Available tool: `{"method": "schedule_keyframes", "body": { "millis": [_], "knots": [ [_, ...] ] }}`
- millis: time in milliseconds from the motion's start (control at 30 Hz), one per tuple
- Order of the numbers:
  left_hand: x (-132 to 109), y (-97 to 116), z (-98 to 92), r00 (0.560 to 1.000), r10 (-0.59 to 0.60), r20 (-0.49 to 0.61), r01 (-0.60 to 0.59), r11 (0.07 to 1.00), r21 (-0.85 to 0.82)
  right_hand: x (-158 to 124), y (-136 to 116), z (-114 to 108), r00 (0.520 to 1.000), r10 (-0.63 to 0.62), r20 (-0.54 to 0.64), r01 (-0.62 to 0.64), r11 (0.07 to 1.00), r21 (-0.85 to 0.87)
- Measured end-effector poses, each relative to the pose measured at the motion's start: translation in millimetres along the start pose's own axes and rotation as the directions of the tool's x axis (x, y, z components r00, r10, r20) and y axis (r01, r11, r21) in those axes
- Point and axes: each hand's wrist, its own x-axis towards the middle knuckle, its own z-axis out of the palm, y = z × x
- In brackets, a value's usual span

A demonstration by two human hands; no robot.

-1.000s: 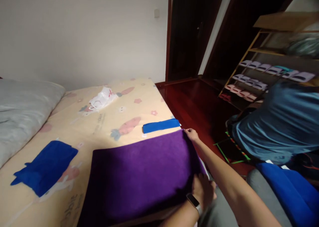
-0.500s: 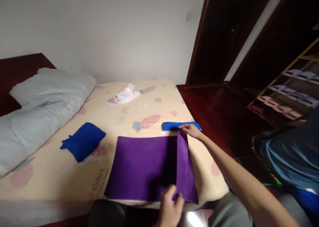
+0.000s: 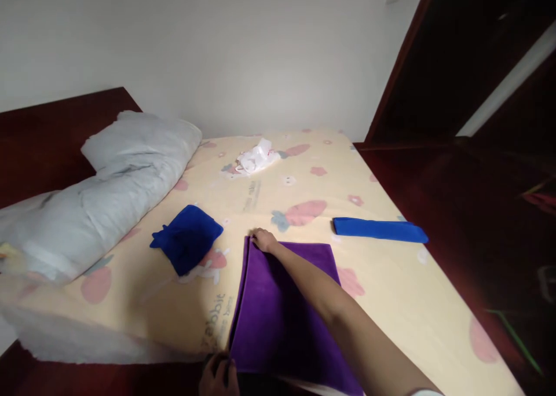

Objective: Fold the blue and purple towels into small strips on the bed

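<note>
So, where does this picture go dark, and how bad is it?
All in the head view: shadow darkens the purple cloth beside the right arm; the left hand is dim at the bottom edge; the doorway at right is nearly black, its detail mostly lost.

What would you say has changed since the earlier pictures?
The right edge of the purple cloth went leftward, folding it over; the right hand and left hand followed, now at its far and near left corners. The blue cloth, blue strip and white bag stayed put.

White wall [image 3: 260, 54] | red-brown floor [image 3: 403, 179] (dim) | dark headboard [image 3: 56, 135] | bed [image 3: 391, 292]
</note>
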Motion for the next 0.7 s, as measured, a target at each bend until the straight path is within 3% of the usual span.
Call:
{"method": "schedule_keyframes", "body": {
  "millis": [200, 367, 467, 567, 700],
  "knots": [
    [9, 6, 5.7, 0.98, -0.189, 0.068, 0.186, 0.981, 0.051, 23, 2, 26, 1.0, -0.02, 0.024, 0.018, 0.996, 0.087],
    [11, 26, 2.8, 0.963, -0.236, 0.129, 0.244, 0.969, -0.049, 15, 7, 12, 0.997, -0.069, -0.017, 0.071, 0.974, 0.215],
    [13, 35, 1.2, 0.989, -0.127, 0.078, 0.142, 0.96, -0.243, -4, 6, -21, 0.991, -0.107, -0.085, 0.126, 0.955, 0.268],
    [15, 48, -10.4, 0.998, -0.045, 0.037, 0.056, 0.917, -0.396, -41, 3, -73, 0.962, -0.184, -0.2, 0.246, 0.901, 0.356],
    [13, 80, -56.0, 0.999, -0.054, -0.003, 0.049, 0.917, -0.395, -128, -1, -162, 0.885, -0.213, -0.413, 0.39, 0.824, 0.412]
  ]
}}
